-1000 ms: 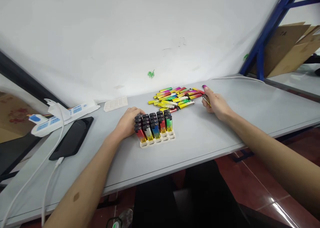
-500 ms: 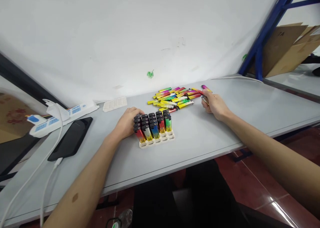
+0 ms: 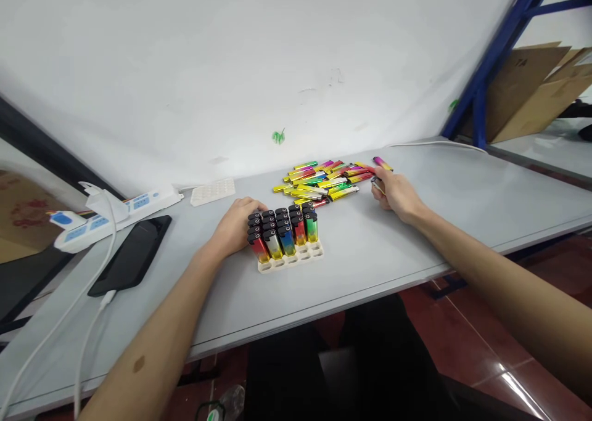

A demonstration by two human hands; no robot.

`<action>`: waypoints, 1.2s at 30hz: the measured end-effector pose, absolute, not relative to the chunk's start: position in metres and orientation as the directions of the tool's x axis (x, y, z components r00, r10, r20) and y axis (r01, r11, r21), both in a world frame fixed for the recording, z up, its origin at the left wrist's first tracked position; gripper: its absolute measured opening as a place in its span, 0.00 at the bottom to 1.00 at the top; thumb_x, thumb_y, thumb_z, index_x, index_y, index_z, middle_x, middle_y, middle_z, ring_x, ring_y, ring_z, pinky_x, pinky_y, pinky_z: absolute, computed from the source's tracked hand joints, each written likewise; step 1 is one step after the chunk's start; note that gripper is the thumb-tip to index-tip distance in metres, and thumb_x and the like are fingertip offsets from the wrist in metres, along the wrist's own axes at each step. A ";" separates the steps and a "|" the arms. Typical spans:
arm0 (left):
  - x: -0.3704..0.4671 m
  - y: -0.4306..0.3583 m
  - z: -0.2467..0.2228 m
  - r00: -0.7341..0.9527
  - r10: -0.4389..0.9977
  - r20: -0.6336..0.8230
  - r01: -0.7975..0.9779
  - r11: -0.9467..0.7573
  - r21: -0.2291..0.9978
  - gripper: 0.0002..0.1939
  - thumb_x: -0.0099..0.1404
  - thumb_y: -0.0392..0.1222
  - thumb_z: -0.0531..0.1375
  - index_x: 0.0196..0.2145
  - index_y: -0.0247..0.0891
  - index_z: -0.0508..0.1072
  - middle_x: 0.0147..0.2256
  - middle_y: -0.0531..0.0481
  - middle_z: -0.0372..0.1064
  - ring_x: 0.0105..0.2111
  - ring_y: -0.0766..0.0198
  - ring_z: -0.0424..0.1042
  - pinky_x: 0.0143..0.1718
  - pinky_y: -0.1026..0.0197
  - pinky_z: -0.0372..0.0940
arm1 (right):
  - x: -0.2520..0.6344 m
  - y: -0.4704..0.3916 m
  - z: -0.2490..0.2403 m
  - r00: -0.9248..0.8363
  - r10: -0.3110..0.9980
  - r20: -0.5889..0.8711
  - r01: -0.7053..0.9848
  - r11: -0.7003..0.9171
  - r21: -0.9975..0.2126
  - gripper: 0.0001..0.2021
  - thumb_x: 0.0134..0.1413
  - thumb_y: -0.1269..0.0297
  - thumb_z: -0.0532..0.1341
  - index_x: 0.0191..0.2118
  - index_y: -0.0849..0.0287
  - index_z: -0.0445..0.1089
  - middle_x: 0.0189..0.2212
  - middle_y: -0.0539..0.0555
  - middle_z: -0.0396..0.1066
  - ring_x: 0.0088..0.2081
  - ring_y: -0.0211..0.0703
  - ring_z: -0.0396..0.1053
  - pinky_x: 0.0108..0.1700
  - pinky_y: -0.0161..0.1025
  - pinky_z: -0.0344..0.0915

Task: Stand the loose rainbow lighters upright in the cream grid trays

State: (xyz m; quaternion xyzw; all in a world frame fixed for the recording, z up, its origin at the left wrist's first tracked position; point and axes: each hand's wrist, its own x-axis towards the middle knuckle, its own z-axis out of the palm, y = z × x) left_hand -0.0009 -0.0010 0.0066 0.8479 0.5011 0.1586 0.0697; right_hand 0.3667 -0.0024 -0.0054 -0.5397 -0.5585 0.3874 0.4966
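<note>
1. White wire [image 3: 79, 353] runs from my phone [image 3: 134, 254] near my left arm [image 3: 171, 310]. If my arm snags it, the phone could slide. The wire's low end is cut off.
2. My left hand [image 3: 238, 227] is bent by the back of the standing lighters [image 3: 287, 242]. One hard push could tip them. The tips are hidden, so I can't tell how open it is or what it holds.
3. The tray [image 3: 292, 265] is under those lighters and could slip if bumped. Its back is hidden.
4. The pile [image 3: 314, 193] could slide if my hand knocks it. I can't see the bottom ones well.
5. My right hand [image 3: 398, 193] is curled nearly closed, I think around a lighter [image 3: 375, 181]. My fingers hide most of it. A bump could push the purple lighter [image 3: 382, 163] away.
</note>
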 end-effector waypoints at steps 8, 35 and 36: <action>0.000 0.000 0.005 0.432 0.880 0.196 0.837 -0.473 0.277 0.15 0.56 0.35 0.56 0.41 0.38 0.74 0.44 0.43 0.70 0.47 0.53 0.66 0.49 0.54 0.63 | 0.339 -0.047 0.012 -0.237 0.940 0.245 0.392 0.324 -0.861 0.18 0.57 0.44 0.60 0.31 0.55 0.70 0.31 0.52 0.69 0.34 0.42 0.64 0.36 0.40 0.61; -0.001 -0.001 0.004 0.440 0.878 0.190 0.836 -0.477 0.270 0.16 0.57 0.35 0.57 0.44 0.38 0.73 0.45 0.43 0.69 0.46 0.52 0.65 0.49 0.53 0.63 | 0.274 -0.068 0.055 -0.315 0.810 0.495 0.699 0.551 -0.456 0.12 0.62 0.51 0.57 0.38 0.52 0.73 0.27 0.51 0.74 0.27 0.44 0.68 0.32 0.42 0.58; 0.000 -0.001 0.005 0.441 0.877 0.189 0.836 -0.478 0.268 0.16 0.57 0.35 0.57 0.44 0.38 0.73 0.45 0.43 0.69 0.46 0.52 0.65 0.49 0.52 0.63 | 0.280 -0.059 0.053 -0.271 0.813 0.515 0.725 0.524 -0.446 0.13 0.63 0.52 0.56 0.36 0.53 0.73 0.26 0.52 0.73 0.27 0.44 0.68 0.33 0.43 0.59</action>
